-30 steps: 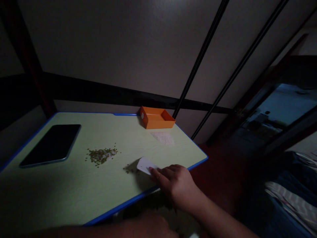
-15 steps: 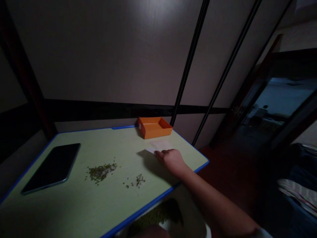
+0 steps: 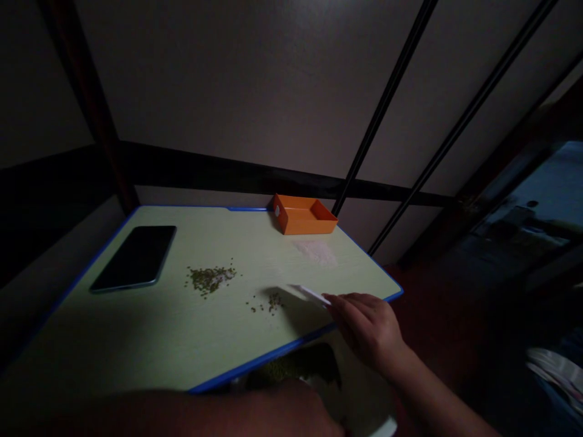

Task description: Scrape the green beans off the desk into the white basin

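My right hand [image 3: 371,325] is closed on the edge of a thin white card [image 3: 314,295], held tilted just above the table near its front edge. Left of the card lies a small scatter of green-brown beans or seeds [image 3: 274,301]. Farther left is a larger heap of the same seeds [image 3: 212,278] with some pale grains among them. Beyond the card, a flat patch of fine white grains [image 3: 316,252] spreads in front of an orange open box [image 3: 307,226]. My left hand [image 3: 300,406] is low and blurred below the table's front edge, its fingers not visible.
The pale green table [image 3: 182,328] has a blue rim. A black tablet [image 3: 136,258] lies on its left side. Beneath the front edge sits a dark container [image 3: 325,361] with greenish contents. A panelled wall [image 3: 228,91] stands behind the table.
My right hand has drawn the white card back from beside the white grains towards the front edge. My left arm has come in along the bottom. The view has shifted.
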`<action>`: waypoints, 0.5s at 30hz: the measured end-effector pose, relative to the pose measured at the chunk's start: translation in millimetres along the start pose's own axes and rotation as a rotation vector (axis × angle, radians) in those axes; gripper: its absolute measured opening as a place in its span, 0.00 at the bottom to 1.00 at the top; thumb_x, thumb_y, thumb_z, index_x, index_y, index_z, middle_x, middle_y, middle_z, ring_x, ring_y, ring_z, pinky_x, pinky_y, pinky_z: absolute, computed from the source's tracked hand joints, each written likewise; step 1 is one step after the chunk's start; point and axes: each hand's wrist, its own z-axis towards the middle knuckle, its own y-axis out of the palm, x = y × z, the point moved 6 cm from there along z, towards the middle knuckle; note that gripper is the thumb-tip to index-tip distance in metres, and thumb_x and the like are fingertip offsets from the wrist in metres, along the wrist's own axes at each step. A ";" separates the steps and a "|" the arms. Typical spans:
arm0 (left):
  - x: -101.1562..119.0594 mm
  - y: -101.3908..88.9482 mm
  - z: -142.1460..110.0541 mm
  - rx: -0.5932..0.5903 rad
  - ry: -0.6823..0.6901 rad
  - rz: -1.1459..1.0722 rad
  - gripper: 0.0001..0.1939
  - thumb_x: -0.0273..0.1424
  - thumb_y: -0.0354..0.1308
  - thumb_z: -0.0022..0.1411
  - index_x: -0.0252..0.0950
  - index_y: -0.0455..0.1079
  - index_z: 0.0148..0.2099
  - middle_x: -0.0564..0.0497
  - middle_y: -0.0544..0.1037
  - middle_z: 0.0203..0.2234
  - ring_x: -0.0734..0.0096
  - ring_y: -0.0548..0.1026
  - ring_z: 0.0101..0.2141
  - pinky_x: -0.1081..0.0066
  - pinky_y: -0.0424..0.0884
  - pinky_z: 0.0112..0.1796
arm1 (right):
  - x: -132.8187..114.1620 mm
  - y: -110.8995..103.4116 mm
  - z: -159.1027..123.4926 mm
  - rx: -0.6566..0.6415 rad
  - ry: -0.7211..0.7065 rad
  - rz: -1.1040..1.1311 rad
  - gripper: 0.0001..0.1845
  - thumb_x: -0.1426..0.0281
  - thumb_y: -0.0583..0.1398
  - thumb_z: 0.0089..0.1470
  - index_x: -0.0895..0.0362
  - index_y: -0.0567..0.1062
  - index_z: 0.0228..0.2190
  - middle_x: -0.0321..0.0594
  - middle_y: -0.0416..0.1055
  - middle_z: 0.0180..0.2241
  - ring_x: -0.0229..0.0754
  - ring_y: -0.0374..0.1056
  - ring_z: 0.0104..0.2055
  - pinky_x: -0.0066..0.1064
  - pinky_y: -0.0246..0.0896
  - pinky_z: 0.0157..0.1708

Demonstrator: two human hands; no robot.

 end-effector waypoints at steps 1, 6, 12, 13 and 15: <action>0.9 -0.2 1.7 -0.015 -0.002 0.024 0.11 0.35 0.55 0.66 0.34 0.72 0.44 0.47 0.77 0.33 0.68 0.75 0.31 0.64 0.73 0.34 | -4.9 -2.0 -1.8 0.000 0.004 0.025 0.10 0.76 0.54 0.60 0.66 0.76 0.37 0.45 0.78 0.26 0.39 0.73 0.26 0.29 0.67 0.27; 13.4 -13.9 -1.0 -0.142 -0.014 0.241 0.14 0.32 0.54 0.62 0.36 0.74 0.48 0.41 0.80 0.29 0.52 0.79 0.28 0.66 0.67 0.22 | -8.8 3.0 2.5 -0.065 0.069 0.016 0.12 0.74 0.54 0.60 0.67 0.77 0.37 0.44 0.77 0.23 0.40 0.72 0.23 0.30 0.65 0.23; 19.5 -24.6 -5.6 -0.177 -0.057 0.232 0.20 0.39 0.45 0.69 0.35 0.74 0.48 0.40 0.80 0.33 0.51 0.80 0.33 0.64 0.71 0.27 | 9.8 18.5 26.2 -0.147 0.403 -0.007 0.15 0.70 0.54 0.60 0.61 0.77 0.44 0.44 0.78 0.23 0.42 0.72 0.21 0.28 0.58 0.20; 19.1 -23.9 -5.6 -0.191 -0.061 0.224 0.20 0.40 0.45 0.69 0.35 0.74 0.49 0.40 0.80 0.33 0.51 0.80 0.34 0.64 0.70 0.26 | 13.4 21.2 28.9 -0.158 0.471 0.002 0.16 0.69 0.54 0.60 0.60 0.76 0.46 0.43 0.77 0.23 0.43 0.72 0.21 0.28 0.57 0.20; 18.1 -22.8 -5.2 -0.214 -0.070 0.218 0.21 0.40 0.44 0.69 0.35 0.73 0.50 0.40 0.80 0.34 0.50 0.80 0.34 0.65 0.69 0.24 | 18.5 26.9 32.7 -0.186 0.564 0.038 0.17 0.69 0.54 0.59 0.58 0.75 0.48 0.42 0.77 0.22 0.43 0.71 0.20 0.28 0.55 0.20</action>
